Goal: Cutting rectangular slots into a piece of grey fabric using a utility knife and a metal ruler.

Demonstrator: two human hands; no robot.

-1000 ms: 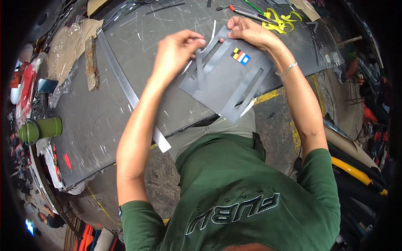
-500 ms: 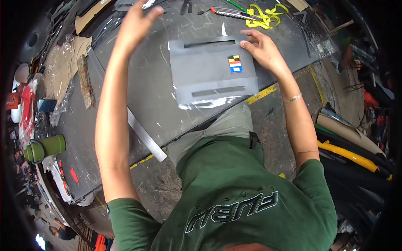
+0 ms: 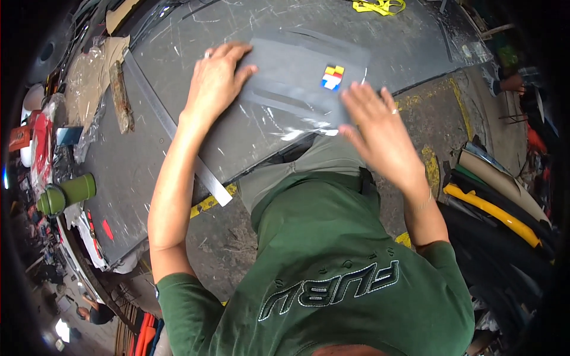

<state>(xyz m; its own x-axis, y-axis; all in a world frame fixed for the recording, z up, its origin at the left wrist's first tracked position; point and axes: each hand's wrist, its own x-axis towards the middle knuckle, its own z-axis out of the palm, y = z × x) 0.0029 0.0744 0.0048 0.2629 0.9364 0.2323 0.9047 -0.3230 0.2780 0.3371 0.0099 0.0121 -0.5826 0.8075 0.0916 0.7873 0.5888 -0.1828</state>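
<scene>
A flat grey sheet (image 3: 285,65) with a slot along each long side lies slantwise on the dark table, smeared by motion. Near its right end sits a small patch (image 3: 332,78) of yellow, red, white and blue. At the sheet's left end my left hand (image 3: 218,80) rests with fingers out and thumb apart, its fingertips by the edge. My right hand (image 3: 380,127) is at the opposite end, fingers stretched and slightly blurred; whether it touches the sheet or hovers I cannot tell. Neither hand is closed around anything.
A long metal strip (image 3: 153,88) crosses the scratched table (image 3: 178,59) behind my left forearm. Yellow measuring tape (image 3: 380,6) lies at the far edge. Plastic-wrapped brown paper (image 3: 89,83) and a green bottle (image 3: 77,190) are on the left; rolls of material (image 3: 493,213) stand right.
The sheet has turned clockwise. My left hand has come down from the far side to its left end, and my right hand has moved nearer me. The knife has left the view.
</scene>
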